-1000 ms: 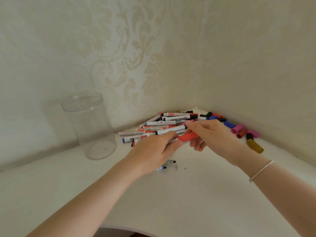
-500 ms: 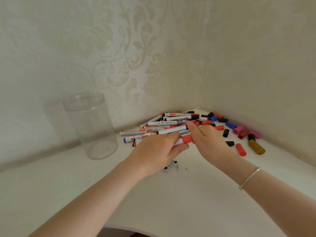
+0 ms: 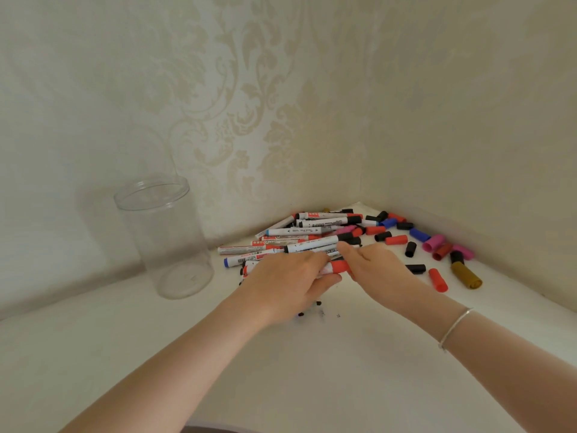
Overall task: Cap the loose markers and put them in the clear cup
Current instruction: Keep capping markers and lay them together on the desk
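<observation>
A pile of white markers [image 3: 307, 231] lies in the corner of the white table [image 3: 312, 370]. Loose caps [image 3: 396, 239] in red, black, blue, pink and gold are scattered to its right. The clear cup [image 3: 165, 235] stands upright to the left, with nothing in it. My left hand [image 3: 287, 281] grips a marker whose red cap [image 3: 339, 266] shows between my hands. My right hand [image 3: 373, 265] meets it at the capped end, fingers curled round the cap. The marker's body is mostly hidden under my left hand.
Two patterned walls meet behind the pile and close off the far sides. Small dark ink spots [image 3: 318, 309] mark the table just under my left hand. A thin bracelet [image 3: 454, 328] circles my right wrist.
My hands have come together on the red-capped marker and lowered toward the near edge of the pile. My right hand has shifted left, uncovering more loose caps.
</observation>
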{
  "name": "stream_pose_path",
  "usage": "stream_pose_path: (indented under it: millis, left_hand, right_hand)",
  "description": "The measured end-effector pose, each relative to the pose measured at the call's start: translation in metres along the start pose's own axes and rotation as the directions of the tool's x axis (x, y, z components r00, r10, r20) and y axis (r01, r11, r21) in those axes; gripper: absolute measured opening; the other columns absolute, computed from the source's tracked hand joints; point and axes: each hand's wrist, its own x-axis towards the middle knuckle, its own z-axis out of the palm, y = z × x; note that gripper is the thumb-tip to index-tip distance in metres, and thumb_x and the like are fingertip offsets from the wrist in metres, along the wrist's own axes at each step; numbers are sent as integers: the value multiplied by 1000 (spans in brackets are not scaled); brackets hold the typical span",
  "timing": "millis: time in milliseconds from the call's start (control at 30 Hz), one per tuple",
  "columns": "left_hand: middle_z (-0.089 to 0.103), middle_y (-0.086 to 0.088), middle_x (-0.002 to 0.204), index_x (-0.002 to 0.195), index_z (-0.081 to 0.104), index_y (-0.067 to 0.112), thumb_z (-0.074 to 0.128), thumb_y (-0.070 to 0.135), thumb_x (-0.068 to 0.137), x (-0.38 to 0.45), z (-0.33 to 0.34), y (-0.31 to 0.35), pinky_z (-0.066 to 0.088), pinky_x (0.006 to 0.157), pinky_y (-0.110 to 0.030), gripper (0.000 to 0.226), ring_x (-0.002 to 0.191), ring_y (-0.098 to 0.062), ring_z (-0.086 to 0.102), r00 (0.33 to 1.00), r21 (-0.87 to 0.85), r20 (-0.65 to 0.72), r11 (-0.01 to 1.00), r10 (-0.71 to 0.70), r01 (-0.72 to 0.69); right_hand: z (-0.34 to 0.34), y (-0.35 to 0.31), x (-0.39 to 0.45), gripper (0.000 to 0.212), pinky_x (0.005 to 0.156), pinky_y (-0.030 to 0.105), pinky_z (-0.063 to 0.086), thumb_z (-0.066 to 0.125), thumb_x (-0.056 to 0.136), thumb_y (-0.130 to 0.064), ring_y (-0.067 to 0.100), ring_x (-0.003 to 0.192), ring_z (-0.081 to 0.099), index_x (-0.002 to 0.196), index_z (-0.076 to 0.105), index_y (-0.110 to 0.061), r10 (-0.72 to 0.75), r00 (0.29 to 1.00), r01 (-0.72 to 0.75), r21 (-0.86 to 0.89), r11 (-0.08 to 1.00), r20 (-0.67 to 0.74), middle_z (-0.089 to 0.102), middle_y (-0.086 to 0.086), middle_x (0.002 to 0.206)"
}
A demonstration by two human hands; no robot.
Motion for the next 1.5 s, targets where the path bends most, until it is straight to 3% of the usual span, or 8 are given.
stream_pose_path:
  millis: [200,500,667,800,1067,1267,1367,1500]
  left_hand:
    - [50,-1,123,139,44,18,27,31,104,43,4,-37,44,80,-25,41,97,-12,53,978,-181,18,961,-209,209]
    - [62,-6,112,105,55,14,48,-4,89,79,27,-93,42,65,-20,26,85,-14,55,939,-297,31,894,-342,336]
    - [64,-6,117,104,66,14,44,3,95,81,42,-92,42,66,-19,26,76,-9,53,930,-294,32,886,-366,359]
    - [55,-4,129,102,69,13,47,6,96,80,43,-90,41,91,-25,24,110,-19,53,956,-280,-5,918,-294,281]
    - [59,13,91,91,72,22,63,15,89,62,-2,-84,47,84,-22,11,88,-5,57,962,-402,202,880,-183,252]
    - [64,19,78,84,71,30,72,23,82,47,-20,-77,46,72,-18,7,75,4,57,912,-381,404,893,-72,239]
    - [60,21,77,85,70,33,72,25,82,41,-17,-73,41,70,-15,8,75,5,56,921,-331,384,921,-64,203]
    - [60,20,82,96,70,34,69,32,84,35,-8,-68,41,66,-13,12,76,4,54,933,-245,356,957,-58,153]
  right_hand:
    - [-21,40,36,29,71,35,44,37,98,-25,25,80,55,109,57,-8,-13,979,-13,-128,992,-205,58,6,88]
    - [-43,88,76,38,85,33,51,41,90,-4,24,101,58,122,57,-16,58,981,-150,-527,836,-187,57,8,121]
    - [-33,89,90,35,84,31,48,42,92,-9,23,101,56,122,55,-19,-21,986,-93,-648,756,-166,57,7,117]
    - [-27,88,98,35,95,35,38,41,92,-10,26,116,44,126,49,-14,-121,980,-45,-768,639,-158,49,8,125]
    - [-27,83,105,40,97,32,38,42,94,-9,24,118,46,132,46,-17,-188,977,15,-851,525,-99,48,5,130]
    - [-23,71,103,29,80,30,47,41,93,-3,25,84,54,118,54,-6,-37,989,-80,-737,671,-141,42,14,127]
    - [-23,69,105,17,74,28,45,46,92,-5,25,88,52,105,57,-5,-1,980,-124,-615,779,-199,48,16,116]
    - [-31,53,103,13,53,23,40,56,87,-5,21,70,56,87,69,-5,61,896,-66,3,998,-439,63,12,87]
